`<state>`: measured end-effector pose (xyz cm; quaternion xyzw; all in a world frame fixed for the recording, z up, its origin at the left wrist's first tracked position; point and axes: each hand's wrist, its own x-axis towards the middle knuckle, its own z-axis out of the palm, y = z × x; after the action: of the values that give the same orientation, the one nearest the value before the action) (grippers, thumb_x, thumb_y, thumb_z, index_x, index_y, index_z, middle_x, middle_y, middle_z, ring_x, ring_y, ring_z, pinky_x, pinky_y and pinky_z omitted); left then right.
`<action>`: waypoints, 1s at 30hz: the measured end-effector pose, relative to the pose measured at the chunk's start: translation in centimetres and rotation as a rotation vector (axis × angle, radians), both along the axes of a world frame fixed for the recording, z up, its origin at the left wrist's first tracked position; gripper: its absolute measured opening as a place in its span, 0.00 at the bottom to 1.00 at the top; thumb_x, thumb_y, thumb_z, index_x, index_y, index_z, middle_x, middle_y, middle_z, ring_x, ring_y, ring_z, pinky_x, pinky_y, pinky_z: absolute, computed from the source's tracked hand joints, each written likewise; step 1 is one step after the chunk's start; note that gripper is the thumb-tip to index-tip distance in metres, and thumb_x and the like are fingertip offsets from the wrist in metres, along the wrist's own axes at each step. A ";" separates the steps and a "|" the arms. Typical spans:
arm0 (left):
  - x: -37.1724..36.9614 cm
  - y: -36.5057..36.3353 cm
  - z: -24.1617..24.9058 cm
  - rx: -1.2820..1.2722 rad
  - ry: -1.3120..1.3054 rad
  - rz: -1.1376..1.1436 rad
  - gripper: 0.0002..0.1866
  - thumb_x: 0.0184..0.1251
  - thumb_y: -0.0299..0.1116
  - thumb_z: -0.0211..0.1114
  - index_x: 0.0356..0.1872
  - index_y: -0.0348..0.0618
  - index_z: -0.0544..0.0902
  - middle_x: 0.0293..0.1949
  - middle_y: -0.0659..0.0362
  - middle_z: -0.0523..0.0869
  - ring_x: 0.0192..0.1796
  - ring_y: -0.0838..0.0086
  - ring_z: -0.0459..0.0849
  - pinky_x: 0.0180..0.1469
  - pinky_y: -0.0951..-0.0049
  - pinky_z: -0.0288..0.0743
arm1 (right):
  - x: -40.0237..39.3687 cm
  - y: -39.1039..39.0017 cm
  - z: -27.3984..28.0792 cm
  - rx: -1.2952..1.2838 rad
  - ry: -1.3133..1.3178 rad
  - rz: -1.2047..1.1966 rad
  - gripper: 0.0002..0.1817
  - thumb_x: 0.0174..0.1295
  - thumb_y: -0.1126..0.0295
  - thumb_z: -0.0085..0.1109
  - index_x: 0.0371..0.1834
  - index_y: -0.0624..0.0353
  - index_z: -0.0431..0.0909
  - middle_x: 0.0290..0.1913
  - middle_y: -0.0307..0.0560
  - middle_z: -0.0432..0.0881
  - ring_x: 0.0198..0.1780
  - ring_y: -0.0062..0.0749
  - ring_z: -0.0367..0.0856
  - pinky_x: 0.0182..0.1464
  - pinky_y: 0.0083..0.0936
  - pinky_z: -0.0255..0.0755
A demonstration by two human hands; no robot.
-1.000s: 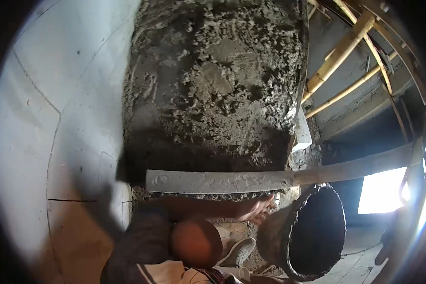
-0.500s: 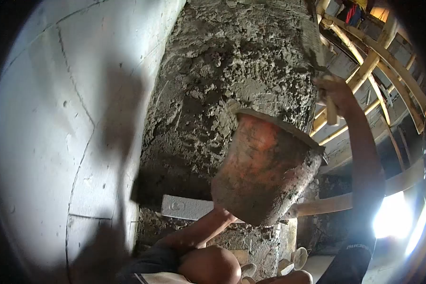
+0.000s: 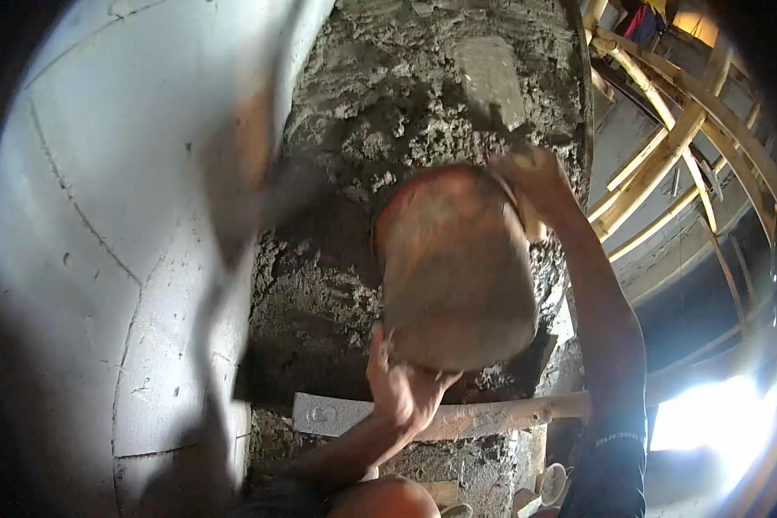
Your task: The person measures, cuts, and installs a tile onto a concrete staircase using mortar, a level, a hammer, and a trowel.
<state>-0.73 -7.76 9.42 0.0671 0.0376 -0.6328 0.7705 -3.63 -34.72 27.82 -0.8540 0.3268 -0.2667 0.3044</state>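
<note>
My left hand (image 3: 401,397) grips a mortar-smeared reddish bucket (image 3: 457,285) from below, thumb up along its near side. The bucket is tilted with its base toward me and its mouth toward the rough wall face, so its inside is hidden. At the bucket's upper right, my right hand (image 3: 535,186) is closed around the pale handle of a trowel. The flat grey trowel blade (image 3: 492,82) lies over the wet mortar (image 3: 371,112) above the bucket. Motion blurs the bucket and right fingers.
A smooth light block wall (image 3: 86,259) with shadows on it rises at the left. A straight batten (image 3: 483,419) crosses below the bucket. Bamboo poles (image 3: 673,155) form scaffolding at the right, and bright light enters at lower right. My knee (image 3: 388,498) shows at the bottom.
My right hand has moved left with the trowel, from the mortared face's right edge to above the bucket. The bucket has swung up and left, its base turning toward me.
</note>
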 end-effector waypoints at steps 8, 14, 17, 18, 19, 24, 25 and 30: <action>2.7 -5.5 8.4 -0.252 -0.243 0.087 0.42 0.77 0.61 0.46 0.82 0.46 0.48 0.81 0.46 0.52 0.81 0.48 0.54 0.81 0.38 0.49 | 3.0 -12.2 0.1 -0.231 0.157 -0.129 0.35 0.56 0.41 0.75 0.40 0.69 0.78 0.42 0.54 0.83 0.41 0.37 0.81 0.42 0.38 0.77; 1.9 -5.1 10.1 -0.265 -0.452 0.176 0.43 0.74 0.43 0.60 0.81 0.44 0.47 0.79 0.47 0.57 0.81 0.58 0.58 0.82 0.49 0.51 | 1.4 -17.0 -0.8 -0.245 0.507 -0.233 0.39 0.58 0.38 0.70 0.49 0.70 0.80 0.46 0.54 0.84 0.45 0.34 0.82 0.44 0.38 0.78; 3.4 -5.7 10.0 -0.129 -0.727 0.148 0.40 0.74 0.36 0.63 0.79 0.41 0.51 0.66 0.50 0.74 0.69 0.69 0.73 0.70 0.68 0.71 | 4.1 -19.8 -1.2 -0.139 0.323 -0.224 0.39 0.59 0.38 0.70 0.49 0.71 0.80 0.46 0.54 0.84 0.45 0.34 0.82 0.44 0.38 0.78; 3.4 -6.4 9.7 -0.112 -0.719 0.134 0.40 0.74 0.36 0.63 0.79 0.41 0.51 0.66 0.50 0.74 0.69 0.69 0.73 0.70 0.68 0.71 | 3.4 -20.5 -2.6 -0.077 0.283 -0.239 0.39 0.59 0.38 0.70 0.50 0.71 0.80 0.46 0.54 0.84 0.44 0.34 0.82 0.44 0.38 0.78; 3.5 -7.3 9.5 -0.077 -0.854 0.188 0.40 0.72 0.37 0.64 0.78 0.40 0.53 0.64 0.51 0.75 0.66 0.70 0.75 0.67 0.69 0.73 | 1.7 -20.8 -4.9 0.003 0.249 -0.266 0.39 0.59 0.38 0.70 0.50 0.71 0.80 0.46 0.54 0.84 0.44 0.34 0.82 0.44 0.38 0.78; 8.0 -7.9 13.2 -0.417 -0.927 0.125 0.50 0.65 0.43 0.73 0.79 0.28 0.53 0.70 0.42 0.73 0.70 0.64 0.75 0.68 0.66 0.75 | -4.0 -22.5 -6.7 0.239 -0.049 -0.384 0.39 0.60 0.38 0.69 0.51 0.71 0.79 0.46 0.54 0.84 0.44 0.34 0.82 0.44 0.38 0.78; 7.8 -8.3 13.2 -0.408 -0.911 0.084 0.50 0.65 0.43 0.73 0.79 0.28 0.53 0.70 0.42 0.73 0.70 0.64 0.75 0.68 0.66 0.75 | -5.4 -23.7 -7.4 0.301 -0.094 -0.431 0.39 0.60 0.39 0.69 0.51 0.71 0.79 0.46 0.54 0.84 0.44 0.34 0.82 0.44 0.38 0.78; 6.7 -9.9 12.3 -0.038 -1.578 0.351 0.61 0.60 0.51 0.77 0.77 0.19 0.47 0.72 0.25 0.64 0.77 0.43 0.65 0.77 0.45 0.62 | -6.5 -20.0 -10.7 0.500 -0.408 -0.521 0.39 0.61 0.39 0.69 0.52 0.71 0.79 0.46 0.53 0.84 0.43 0.34 0.82 0.43 0.38 0.78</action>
<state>5.93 -17.71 21.73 0.4740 -0.5181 -0.2693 0.6590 -10.09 -54.69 17.07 -0.5722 0.5195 -0.4110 0.4834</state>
